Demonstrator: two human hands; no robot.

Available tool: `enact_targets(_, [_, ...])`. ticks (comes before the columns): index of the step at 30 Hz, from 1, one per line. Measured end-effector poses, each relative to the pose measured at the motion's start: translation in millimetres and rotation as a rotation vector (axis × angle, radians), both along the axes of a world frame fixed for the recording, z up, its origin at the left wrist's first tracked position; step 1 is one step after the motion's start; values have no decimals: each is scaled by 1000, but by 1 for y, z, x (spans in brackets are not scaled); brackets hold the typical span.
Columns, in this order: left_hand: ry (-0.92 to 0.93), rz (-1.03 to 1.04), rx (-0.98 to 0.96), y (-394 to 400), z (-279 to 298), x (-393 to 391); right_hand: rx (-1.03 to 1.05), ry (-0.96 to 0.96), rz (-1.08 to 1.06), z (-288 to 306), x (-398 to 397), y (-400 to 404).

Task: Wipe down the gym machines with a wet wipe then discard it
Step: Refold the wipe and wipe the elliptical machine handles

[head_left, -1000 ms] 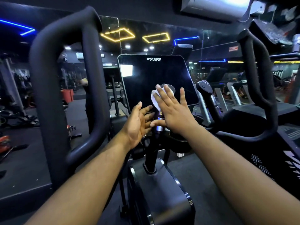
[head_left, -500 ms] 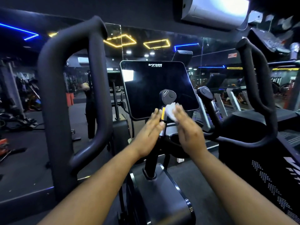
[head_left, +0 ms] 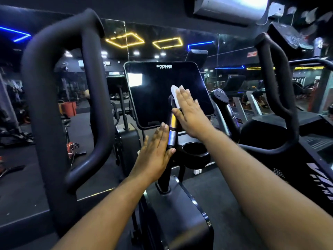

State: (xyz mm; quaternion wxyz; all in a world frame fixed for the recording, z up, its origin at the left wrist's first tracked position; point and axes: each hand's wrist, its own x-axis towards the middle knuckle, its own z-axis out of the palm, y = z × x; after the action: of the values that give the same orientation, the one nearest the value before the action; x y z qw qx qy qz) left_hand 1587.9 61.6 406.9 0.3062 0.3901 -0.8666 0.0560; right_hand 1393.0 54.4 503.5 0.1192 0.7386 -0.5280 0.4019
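The right hand (head_left: pixel 191 112) covers most of the wipe (head_left: pixel 174 95) and the grip's (head_left: pixel 172 127) top; the air conditioner (head_left: pixel 228 8) is cropped at upper right.

White wipe (head_left: pixel 174 95), black console screen (head_left: pixel 162 91), black handlebars (head_left: pixel 54 105), yellow-and-silver post (head_left: pixel 173 127)

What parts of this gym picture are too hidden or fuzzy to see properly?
All from the head view:
- The wet wipe: mostly hidden under the right hand; only a white edge shows.
- The handlebar post: its top grip is covered by the wipe and that hand.
- The left hand: whether it touches the post is unclear.
- The air conditioner: cut off by the top edge.
- Machines in the mirror: too dark and small.
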Motion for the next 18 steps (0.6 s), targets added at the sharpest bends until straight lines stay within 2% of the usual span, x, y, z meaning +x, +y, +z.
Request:
enact_targets(5, [67,-44,73,2,-10,-1,-239,-201,79,-52,29,16])
enact_targets(10, [121,-74,227,13,-26,2,-142,-189,81,-119,9,30])
enact_targets(12, [116,-50,303,14,-42,2,17,-55,-41,-145,-5,30])
enact_targets(15, [177,23,384,3,-69,6,193,264,-256,-160,-3,24])
enact_targets(18, [177,16,411,-1,-74,9,194,335,-322,-161,11,22])
